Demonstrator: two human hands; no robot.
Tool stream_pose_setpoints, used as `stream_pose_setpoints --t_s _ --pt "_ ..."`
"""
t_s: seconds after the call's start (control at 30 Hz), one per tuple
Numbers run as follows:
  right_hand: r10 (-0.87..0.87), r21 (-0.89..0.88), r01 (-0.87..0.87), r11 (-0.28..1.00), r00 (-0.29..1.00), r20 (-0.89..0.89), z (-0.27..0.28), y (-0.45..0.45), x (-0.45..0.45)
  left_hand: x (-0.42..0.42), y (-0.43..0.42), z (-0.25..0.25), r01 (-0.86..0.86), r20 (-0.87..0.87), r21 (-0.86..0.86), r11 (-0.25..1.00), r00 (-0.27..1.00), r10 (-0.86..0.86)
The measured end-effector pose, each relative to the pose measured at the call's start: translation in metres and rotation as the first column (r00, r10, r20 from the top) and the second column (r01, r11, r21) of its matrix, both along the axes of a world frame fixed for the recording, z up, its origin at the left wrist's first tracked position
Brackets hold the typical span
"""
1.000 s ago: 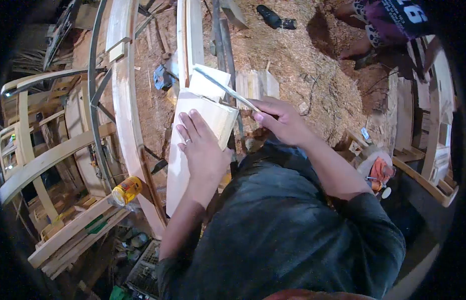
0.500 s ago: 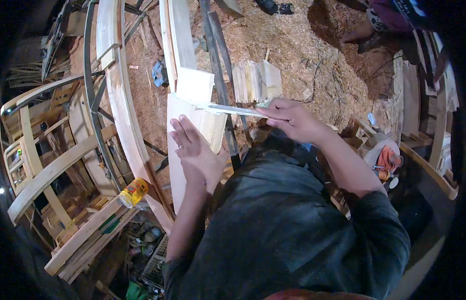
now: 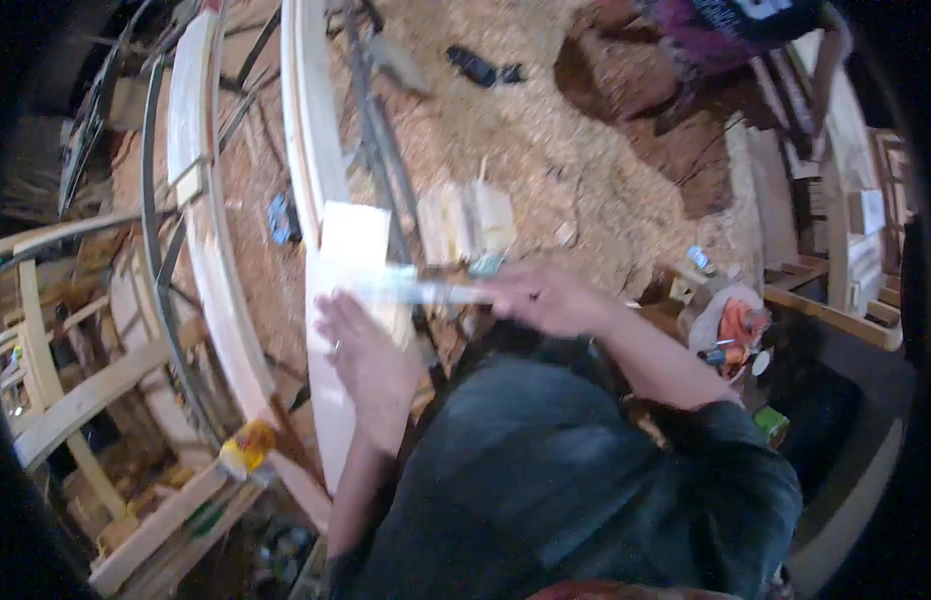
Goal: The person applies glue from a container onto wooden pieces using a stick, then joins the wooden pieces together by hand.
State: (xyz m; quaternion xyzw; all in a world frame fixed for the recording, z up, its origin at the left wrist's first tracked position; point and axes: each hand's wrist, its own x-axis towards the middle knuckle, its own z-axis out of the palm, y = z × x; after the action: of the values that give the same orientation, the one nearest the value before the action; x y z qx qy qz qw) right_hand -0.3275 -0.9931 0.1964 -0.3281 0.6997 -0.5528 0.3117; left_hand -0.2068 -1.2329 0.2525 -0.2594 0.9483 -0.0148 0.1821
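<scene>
Past the right hand (image 3: 548, 298), brown shavings-strewn floor (image 3: 606, 200) offers room far right; pale stacked wooden blocks (image 3: 466, 222) obstruct far left.

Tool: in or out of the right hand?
In. The right hand grips one end of the tool; its blurred far end crosses over the wood, contact unclear.

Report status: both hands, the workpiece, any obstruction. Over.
Left hand resting on pale board; right hand gripping long thin tool. Tool across the board, blurred, contact unclear. Possible obstruction: left hand, close to tool's far end.
</scene>
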Motion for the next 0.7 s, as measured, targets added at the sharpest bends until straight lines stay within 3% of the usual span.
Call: stream_pose_setpoints --t_s 0.03,0.07,0.17,0.23,0.3,0.4,0.5,0.53,0.6,0.7 --pt "0.105 -0.004 -0.105 0.994 0.995 -0.004 0.026 -0.002 -0.01 -0.012 0.003 0.007 -0.026 0.061 0.002 1.0 0.998 0.026" --pt "0.151 0.047 -0.146 0.988 0.982 -0.114 0.042 -0.01 -0.014 -0.018 0.006 0.016 -0.052 0.135 0.001 0.999 0.989 0.051" --pt "0.05 -0.033 -0.057 0.998 0.982 -0.183 0.055 -0.054 -0.011 -0.009 0.009 -0.014 -0.014 0.039 -0.066 0.998 0.999 0.017" --pt "-0.014 -0.139 -0.017 0.99 0.976 -0.22 0.055 -0.094 -0.003 -0.001 0.012 -0.015 0.04 0.001 -0.017 0.999 0.999 -0.04" --pt "0.023 -0.109 -0.044 0.993 0.982 -0.186 0.047 -0.131 0.005 0.017 0.012 -0.031 0.099 -0.125 0.001 0.995 0.987 -0.098" --pt "0.093 0.001 -0.095 0.995 0.97 -0.224 0.028 -0.155 0.012 0.024 0.004 -0.033 0.047 -0.096 0.03 0.998 0.994 -0.044" --pt "0.181 0.129 -0.151 0.98 0.947 -0.266 0.025 -0.164 0.01 0.066 0.001 -0.021 0.074 -0.183 0.107 0.992 0.982 -0.053" --pt "0.2 0.169 -0.159 0.973 0.943 -0.267 0.025 -0.164 0.009 0.094 -0.004 -0.038 0.102 -0.202 -0.091 0.991 0.972 -0.119" --pt "0.226 0.203 -0.174 0.964 0.936 -0.27 0.037 -0.163 0.004 0.149 -0.016 -0.087 0.144 -0.189 -0.468 0.872 0.947 -0.259" --pt "0.215 0.195 -0.165 0.967 0.938 -0.271 0.042 -0.166 0.007 0.165 -0.007 -0.072 0.073 -0.179 -0.397 0.915 0.971 -0.156"
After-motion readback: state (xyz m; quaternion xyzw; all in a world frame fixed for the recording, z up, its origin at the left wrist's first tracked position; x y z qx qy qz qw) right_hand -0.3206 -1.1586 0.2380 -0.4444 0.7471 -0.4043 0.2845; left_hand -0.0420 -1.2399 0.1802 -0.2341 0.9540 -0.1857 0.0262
